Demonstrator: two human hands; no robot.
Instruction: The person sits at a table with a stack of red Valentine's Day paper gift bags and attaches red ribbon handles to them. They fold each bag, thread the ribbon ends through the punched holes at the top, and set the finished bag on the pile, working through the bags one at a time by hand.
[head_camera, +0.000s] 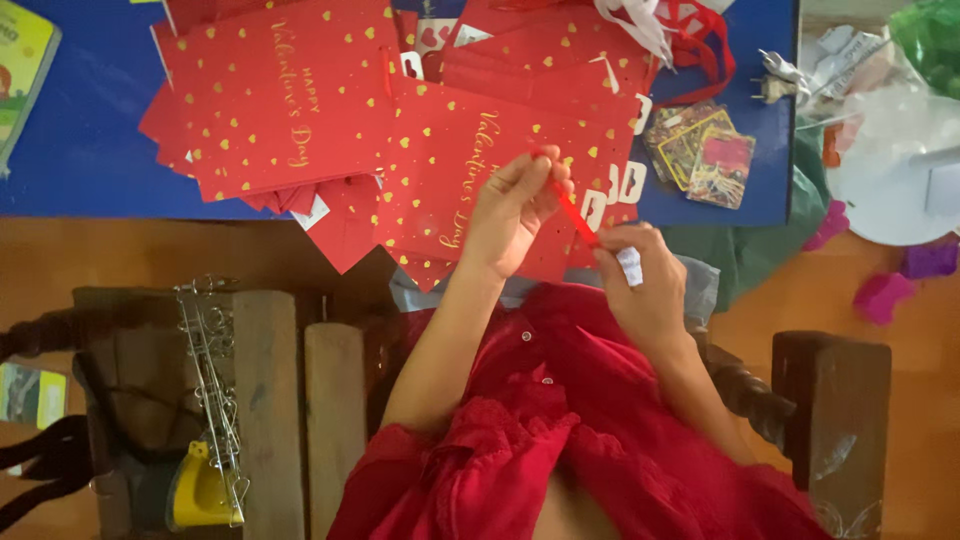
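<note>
Two hands work just above the red-clothed lap, with a wooden chair arm at four o'clock. The right hand has its fingertips pressed together on the near end of a thin red ribbon, with a small white tag caught at the same pinch. The left hand nips the far end between thumb and forefinger, its other fingers loosely curled. The ribbon is taut between them, its long axis running from five o'clock up to eleven o'clock, the far end pointing toward the table. Beyond it lies a flat red gift bag with gold hearts, more red bags stacked at ten o'clock, and small picture cards at two o'clock. With so narrow a grip, the ribbon could slip free if either pinch loosens, or the tag could tear off under a hard pull.
</note>
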